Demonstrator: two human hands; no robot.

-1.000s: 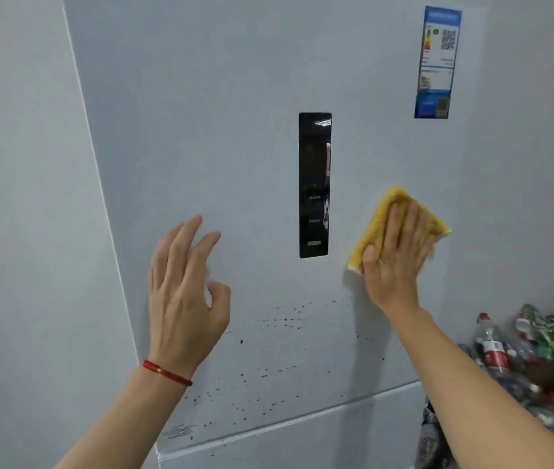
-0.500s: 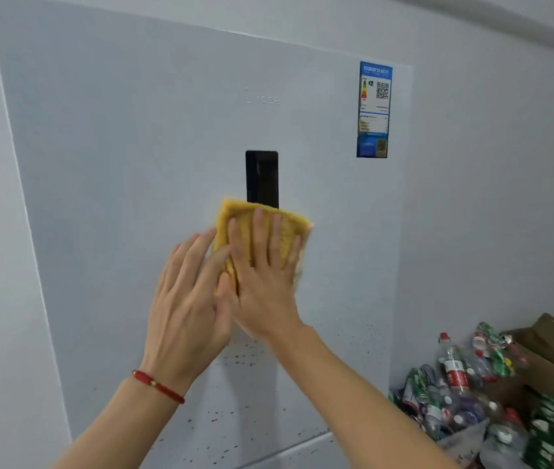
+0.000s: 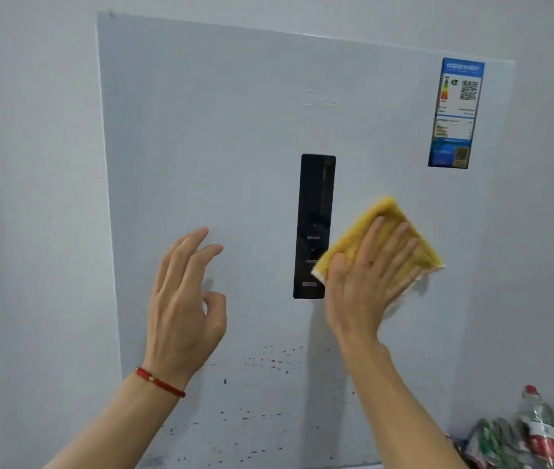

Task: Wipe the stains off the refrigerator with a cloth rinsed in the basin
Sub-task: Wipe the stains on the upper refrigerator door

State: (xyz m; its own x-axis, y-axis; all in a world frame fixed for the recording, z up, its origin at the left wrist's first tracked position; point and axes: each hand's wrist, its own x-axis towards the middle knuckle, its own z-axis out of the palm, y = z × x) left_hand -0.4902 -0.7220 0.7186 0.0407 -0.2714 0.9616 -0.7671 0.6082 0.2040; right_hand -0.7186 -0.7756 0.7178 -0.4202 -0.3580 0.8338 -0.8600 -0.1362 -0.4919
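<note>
While the right hand (image 3: 368, 275) presses the yellow cloth (image 3: 382, 236) flat on the fridge door (image 3: 208, 137) with straight fingers, the cloth sits just right of the black panel (image 3: 314, 204) and covers its lower right edge. The left hand (image 3: 184, 299) hangs near the door, loose and holding nothing, with a red string (image 3: 159, 382) on its wrist. Dark spots (image 3: 269, 363) dot the door below both hands. A blue sticker (image 3: 455, 113) is up high, and bottles (image 3: 539, 431) are piled low on the right
</note>
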